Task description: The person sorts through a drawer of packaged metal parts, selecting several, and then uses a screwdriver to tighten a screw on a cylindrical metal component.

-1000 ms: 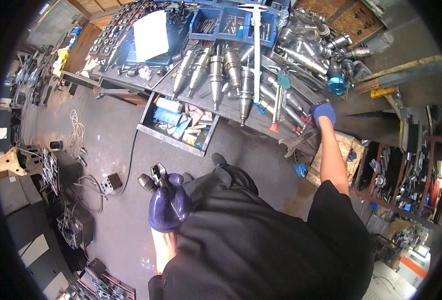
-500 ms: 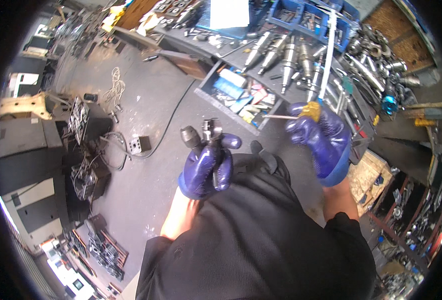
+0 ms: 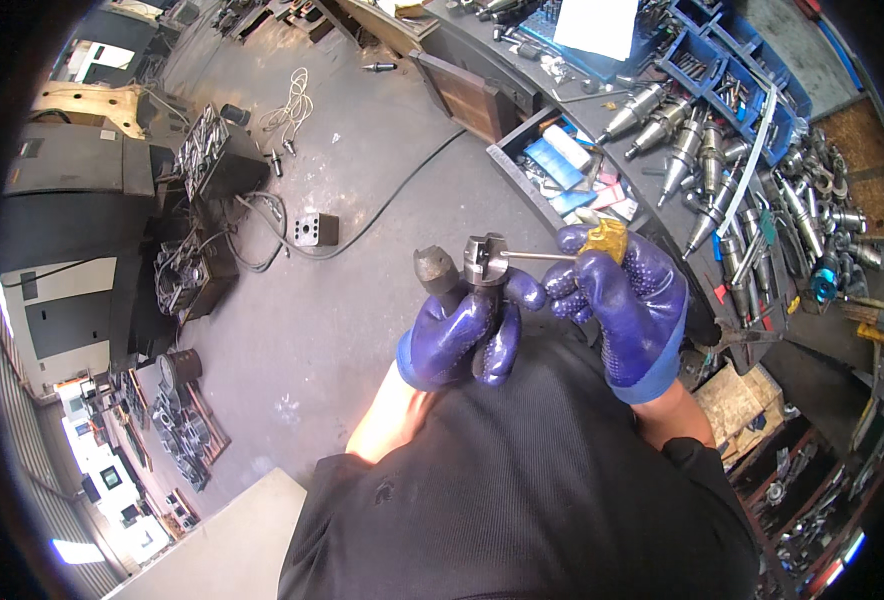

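Observation:
In blue-purple coated gloves, both my hands are in front of my body. My left hand [image 3: 452, 340] is closed round two dark metal tools. One is a milling cutter [image 3: 485, 265] with a slotted head, standing upright out of the fist; the other, a dull grey tool with a rounded, notched head [image 3: 436, 268], leans beside it. My right hand [image 3: 622, 310] grips a screwdriver by its yellow handle [image 3: 605, 240]. Its thin shaft points left, and the tip is at the cutter's head; whether it sits in a screw is too small to tell.
An open drawer [image 3: 532, 205] with small boxes juts from the workbench ahead. On the bench are several tapered tool holders [image 3: 682, 155], blue bins [image 3: 707, 60] and a white sheet [image 3: 597, 25]. A cable [image 3: 387, 205] and a metal block [image 3: 316, 230] lie on the floor at left.
My right hand has brought the screwdriver down and left from near the drawer to the cutter's head. My left hand still holds both tools. The whole view has shifted.

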`<state>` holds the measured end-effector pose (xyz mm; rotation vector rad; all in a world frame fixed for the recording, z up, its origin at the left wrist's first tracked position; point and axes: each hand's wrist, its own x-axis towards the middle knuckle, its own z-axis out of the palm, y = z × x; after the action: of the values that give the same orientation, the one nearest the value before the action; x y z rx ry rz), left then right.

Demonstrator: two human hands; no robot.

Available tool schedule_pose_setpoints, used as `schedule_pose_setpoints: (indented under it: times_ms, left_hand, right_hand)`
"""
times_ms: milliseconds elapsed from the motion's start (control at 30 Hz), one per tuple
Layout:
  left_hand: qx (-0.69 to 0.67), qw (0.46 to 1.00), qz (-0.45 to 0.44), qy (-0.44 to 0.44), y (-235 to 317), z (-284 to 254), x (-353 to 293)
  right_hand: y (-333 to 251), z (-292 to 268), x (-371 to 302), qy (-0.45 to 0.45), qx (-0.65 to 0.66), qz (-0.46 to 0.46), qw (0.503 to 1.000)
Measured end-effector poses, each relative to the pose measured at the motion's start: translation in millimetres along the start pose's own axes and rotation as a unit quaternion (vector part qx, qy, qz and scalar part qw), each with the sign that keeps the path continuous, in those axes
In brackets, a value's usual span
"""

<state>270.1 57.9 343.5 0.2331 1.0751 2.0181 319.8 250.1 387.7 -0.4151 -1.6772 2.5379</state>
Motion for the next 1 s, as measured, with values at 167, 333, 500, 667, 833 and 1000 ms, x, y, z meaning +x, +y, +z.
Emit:
schedule_pose_setpoints:
  times_ms: [167,333,500,667,833,1000]
  left_hand:
    - [-0.039,0.999,0.014,-0.033,-3,-14,-12]
    - [-0.019,0.999,0.003,-0.035,0,-19,-17]
    - [0.030,0.999,-0.024,-0.021,4,-26,-23]
    - [0.073,0.997,0.005,0.014,7,-26,-28]
    - [0.145,0.989,0.022,0.016,13,-34,-28]
    - [0.283,0.957,0.034,0.043,18,-34,-28]
  right_hand:
    - [6,12,-1,-0.010,-0.001,0.001,1.000]
    - [10,21,-2,-0.005,0.007,0.009,1.000]
    - [7,27,-1,0.013,-0.016,0.060,0.998]
    - [8,23,2,-0.016,-0.021,0.131,0.991]
    - [10,28,1,-0.006,-0.003,0.201,0.980]
    - [-1,25,9,-0.042,0.000,0.288,0.957]
